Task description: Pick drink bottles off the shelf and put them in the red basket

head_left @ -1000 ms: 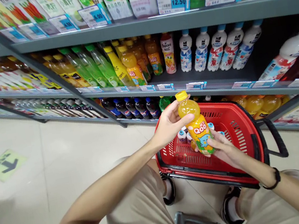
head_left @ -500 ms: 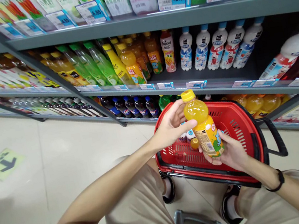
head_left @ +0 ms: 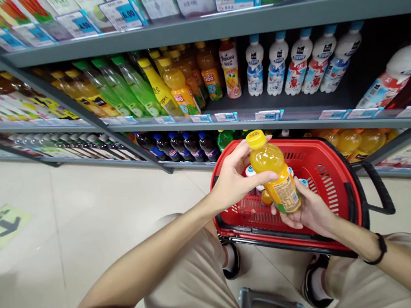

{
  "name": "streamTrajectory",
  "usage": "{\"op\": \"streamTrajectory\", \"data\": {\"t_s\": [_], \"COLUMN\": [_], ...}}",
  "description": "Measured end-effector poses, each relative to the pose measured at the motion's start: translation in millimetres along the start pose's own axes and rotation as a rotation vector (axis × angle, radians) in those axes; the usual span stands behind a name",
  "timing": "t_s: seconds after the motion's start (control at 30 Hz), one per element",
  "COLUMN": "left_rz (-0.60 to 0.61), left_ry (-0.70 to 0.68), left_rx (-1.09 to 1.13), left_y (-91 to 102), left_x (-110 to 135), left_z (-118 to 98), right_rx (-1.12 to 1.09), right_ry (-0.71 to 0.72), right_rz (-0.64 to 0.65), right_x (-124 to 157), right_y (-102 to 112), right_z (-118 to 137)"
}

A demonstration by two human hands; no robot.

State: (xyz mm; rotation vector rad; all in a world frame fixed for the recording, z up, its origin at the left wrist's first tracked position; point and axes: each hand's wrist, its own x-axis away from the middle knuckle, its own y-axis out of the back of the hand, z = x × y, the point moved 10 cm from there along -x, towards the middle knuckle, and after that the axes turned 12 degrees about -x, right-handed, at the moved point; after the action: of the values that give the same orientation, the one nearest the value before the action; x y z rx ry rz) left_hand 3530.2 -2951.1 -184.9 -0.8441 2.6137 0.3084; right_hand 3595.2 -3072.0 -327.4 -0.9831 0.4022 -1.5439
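An orange juice bottle (head_left: 282,183) with a yellow cap is held between both hands, tilted a little, above the red shopping basket (head_left: 331,154). My left hand (head_left: 235,178) wraps round its upper part, thumb across the front and fingers behind. Lower down, my right hand (head_left: 309,210) grips the bottle near its base from the right. The printed text and barcode on its label face me. Inside the basket, partly hidden by the bottle and hands, are several capped bottles (head_left: 250,171).
Ahead stands a grey shelf (head_left: 189,33) with cartons above and rows of drinks below, including Qoo bottles (head_left: 209,72) and white bottles with blue caps (head_left: 255,67). The basket's black handle (head_left: 380,188) sticks out right. A grey stool (head_left: 272,303) is between my legs.
The bottle has turned in my hands, so the text and barcode side shows more and the cartoon side less. It has also shifted slightly left.
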Motion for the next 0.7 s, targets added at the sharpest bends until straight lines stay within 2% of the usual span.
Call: {"op": "streamTrajectory", "data": {"t_s": [0.27,0.37,0.47,0.57,0.63,0.7], "left_rz": [0.131,0.099,0.027,-0.048,-0.080,-0.094], "left_ry": [-0.004,-0.017,-0.062,-0.135,-0.153,-0.134], "left_rx": [0.064,-0.005,-0.100,-0.324,-0.439,-0.452], "left_y": [-13.3,-10.7,-4.9,0.4,2.3,3.6], "left_x": [3,5,6,7,6,6], "left_z": [-8,-10,-17,-30,-33,-30], "right_rx": [0.037,0.082,0.062,-0.006,-0.033,-0.031], "right_ry": [-0.117,-0.132,-0.027,0.065,0.075,0.064], "right_rz": [0.041,0.038,-0.001,-0.015,-0.029,-0.057], "right_x": [-4,-3,-4,-5,-7,-8], "right_y": [1,0,-2,-5,-4,0], "right_z": [-12,-13,-1,11,12,9]}}
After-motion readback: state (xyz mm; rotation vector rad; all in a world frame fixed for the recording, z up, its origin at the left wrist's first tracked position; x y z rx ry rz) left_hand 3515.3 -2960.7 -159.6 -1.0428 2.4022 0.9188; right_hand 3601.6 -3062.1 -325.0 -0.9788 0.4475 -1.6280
